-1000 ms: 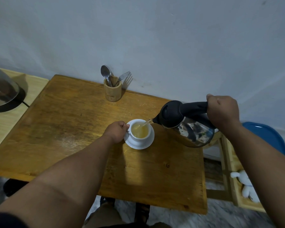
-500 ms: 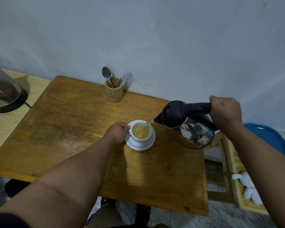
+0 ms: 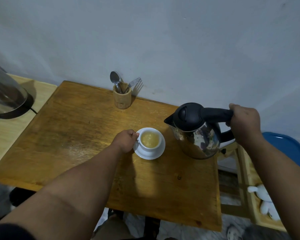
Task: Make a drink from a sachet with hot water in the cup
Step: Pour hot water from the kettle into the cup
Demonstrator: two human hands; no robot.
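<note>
A white cup [image 3: 158,143] full of pale yellow liquid stands on a white saucer [image 3: 157,153] in the middle of the wooden table [image 3: 76,135]. My left hand [image 3: 126,140] is closed on the cup's handle at its left side. My right hand [image 3: 244,123] grips the black handle of a steel kettle [image 3: 197,137] with a black lid. The kettle is held nearly upright to the right of the cup, spout pointing left, and no water runs from it.
A wooden holder [image 3: 122,97] with a spoon and a fork stands at the table's back edge by the wall. A second kettle [image 3: 5,97] sits on a lighter surface at far left. A blue chair [image 3: 291,149] and a wooden shelf with a white toy [image 3: 265,203] are at right.
The kettle has tipped back from pouring to nearly upright and moved right, away from the cup. The stream of water has stopped. My left hand stays on the cup handle.
</note>
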